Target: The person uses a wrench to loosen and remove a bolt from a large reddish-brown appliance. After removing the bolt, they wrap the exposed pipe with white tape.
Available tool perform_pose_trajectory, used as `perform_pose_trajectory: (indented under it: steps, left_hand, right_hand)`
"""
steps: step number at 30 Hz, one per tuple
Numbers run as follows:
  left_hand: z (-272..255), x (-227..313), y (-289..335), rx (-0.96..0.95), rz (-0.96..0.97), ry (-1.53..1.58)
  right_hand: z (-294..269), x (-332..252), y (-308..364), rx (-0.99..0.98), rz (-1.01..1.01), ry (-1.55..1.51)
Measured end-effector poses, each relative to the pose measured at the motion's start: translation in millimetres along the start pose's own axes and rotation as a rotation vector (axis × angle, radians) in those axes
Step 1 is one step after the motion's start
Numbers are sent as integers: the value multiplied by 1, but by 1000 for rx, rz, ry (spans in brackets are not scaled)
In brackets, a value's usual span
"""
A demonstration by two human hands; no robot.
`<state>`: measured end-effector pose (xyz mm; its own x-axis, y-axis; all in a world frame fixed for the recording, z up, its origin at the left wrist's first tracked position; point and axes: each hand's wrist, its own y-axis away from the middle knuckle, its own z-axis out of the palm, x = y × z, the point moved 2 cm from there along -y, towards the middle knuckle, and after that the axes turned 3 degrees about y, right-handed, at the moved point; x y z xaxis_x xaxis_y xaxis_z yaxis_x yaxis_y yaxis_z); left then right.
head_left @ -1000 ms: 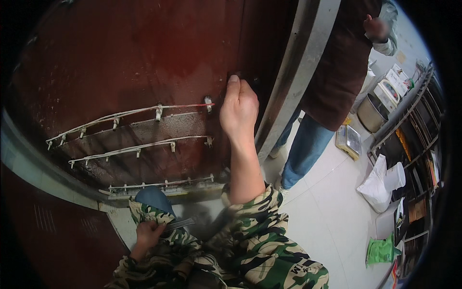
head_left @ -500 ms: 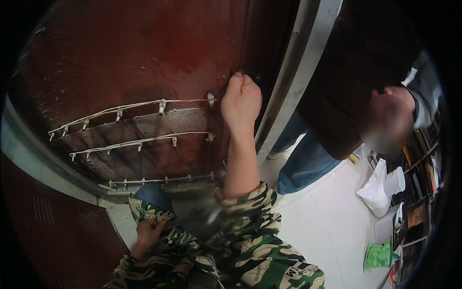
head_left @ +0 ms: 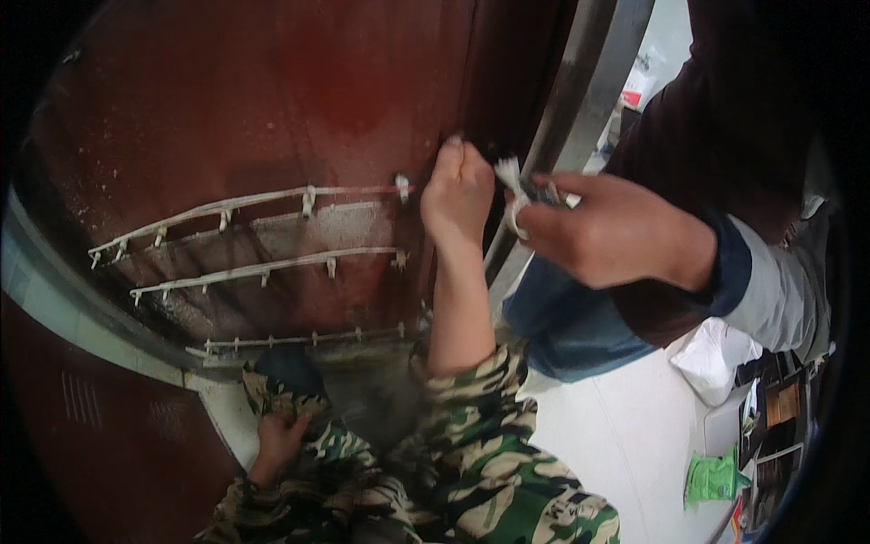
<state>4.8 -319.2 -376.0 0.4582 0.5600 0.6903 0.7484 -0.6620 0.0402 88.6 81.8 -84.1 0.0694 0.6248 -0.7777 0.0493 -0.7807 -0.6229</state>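
Note:
My right hand [head_left: 458, 195] is closed in a fist at the right edge of a dark red door [head_left: 272, 109]; what its fingers grip is hidden. Beside it, another person's hand [head_left: 607, 227] reaches in from the right, holding what look like keys with a white strip [head_left: 512, 181]. My left hand [head_left: 279, 440] rests low by my knee, its fingers curled against the camouflage cloth [head_left: 322, 435]; anything inside them is too unclear to name. White cords [head_left: 227, 201] run along rows of pegs across the door.
A metal door frame [head_left: 594, 100] stands right of my hand. The other person's blue-jeaned legs [head_left: 580, 317] are close beyond it. Further right are a white bag [head_left: 711, 363], a green package [head_left: 711, 476] and cluttered shelves [head_left: 788, 399]. A dark red panel [head_left: 100, 417] is at lower left.
The other person's hand has come in from the right with the keys, close to my right hand. My own hands have barely moved.

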Motion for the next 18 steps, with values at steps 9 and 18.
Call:
perform_pose_trajectory:
  steps: [9, 18]
  left_hand:
    - [-12, 19, 7, -12, -14, 0]
    - [-1, 107, -4, -100, 484, -223]
  right_hand:
    - [-36, 17, 74, -336, 300, -201]
    - [-91, 47, 292, -1270, -373, 305]
